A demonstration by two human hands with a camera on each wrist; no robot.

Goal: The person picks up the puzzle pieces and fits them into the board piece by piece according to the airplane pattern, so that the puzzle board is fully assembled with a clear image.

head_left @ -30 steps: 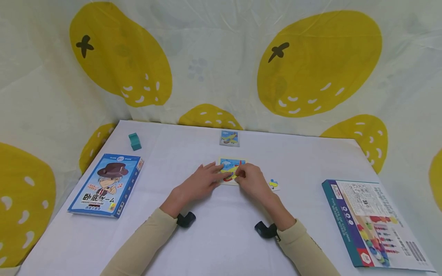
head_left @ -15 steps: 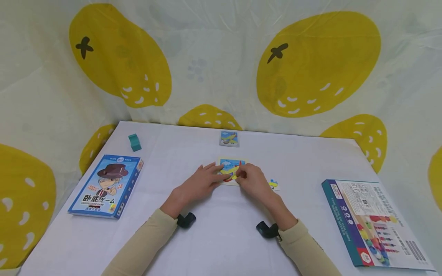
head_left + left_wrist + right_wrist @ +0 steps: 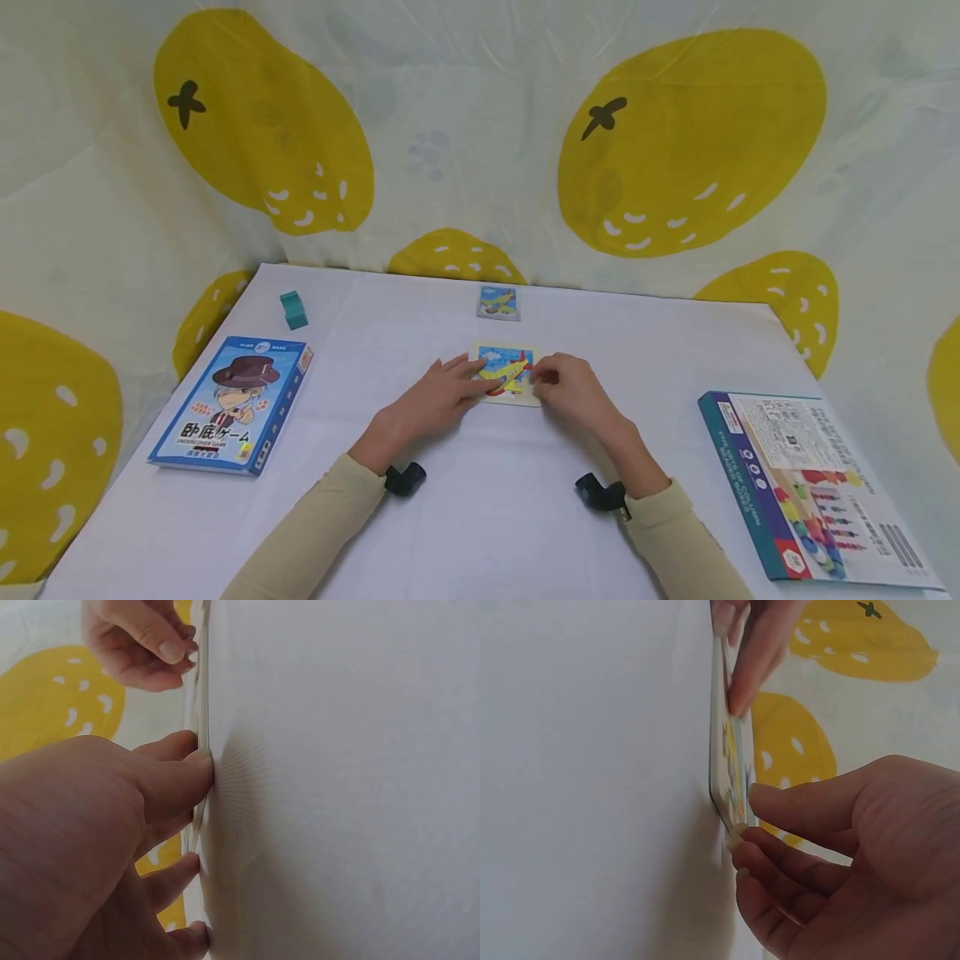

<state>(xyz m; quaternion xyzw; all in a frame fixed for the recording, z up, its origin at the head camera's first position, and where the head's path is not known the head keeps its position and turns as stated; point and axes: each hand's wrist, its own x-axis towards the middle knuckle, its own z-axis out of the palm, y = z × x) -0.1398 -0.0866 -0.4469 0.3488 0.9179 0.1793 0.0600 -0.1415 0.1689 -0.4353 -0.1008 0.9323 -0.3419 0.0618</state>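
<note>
A small jigsaw puzzle [image 3: 510, 400] with a yellow and red airplane on blue sky lies in a pale frame on the white table. My left hand [image 3: 441, 392] rests on its left side, fingers fairly straight, thumb and fingertips at the board's edge in the left wrist view. My right hand [image 3: 573, 392] is at the board's right edge with fingers bent. In the right wrist view, its thumb and fingertips [image 3: 739, 855] stand apart beside the puzzle's near corner, and nothing shows between them. The table just behind this hand is hidden.
Behind the puzzle lies a small airplane picture card [image 3: 498, 302]. A blue game box [image 3: 232, 404] and a teal block [image 3: 293, 309] are on the left. A large box [image 3: 813, 487] lies at the right. Patterned cloth [image 3: 465, 125] hangs behind the table.
My right hand has moved right, off the middle of the puzzle to its right edge, uncovering the airplane. The loose piece to the right is now hidden behind it. My left hand stays put.
</note>
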